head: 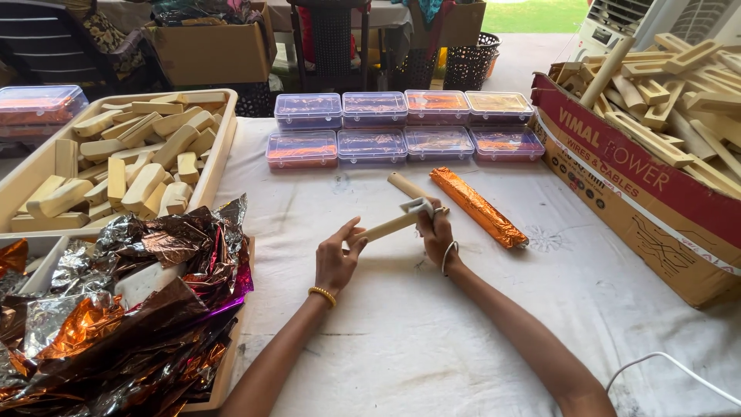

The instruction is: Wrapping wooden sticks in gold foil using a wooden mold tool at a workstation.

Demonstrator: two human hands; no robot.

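Note:
Above the white tablecloth my left hand (pixel 337 256) pinches the near end of a plain wooden stick (pixel 387 225). My right hand (pixel 438 232) grips the same stick further along, where a pale strip of tape or paper (pixel 417 205) sits on it. A second bare wooden stick (pixel 406 185) lies on the cloth just behind the hands. A stick wrapped in orange foil (pixel 478 207) lies to the right of my right hand.
A pile of crumpled metallic foil sheets (pixel 131 309) fills the near left. A tray of wooden blocks (pixel 139 158) stands at the far left. Several clear plastic boxes (pixel 401 127) line the back. A cardboard box of wooden pieces (pixel 641 162) stands at the right. A white cable (pixel 671 367) lies near right.

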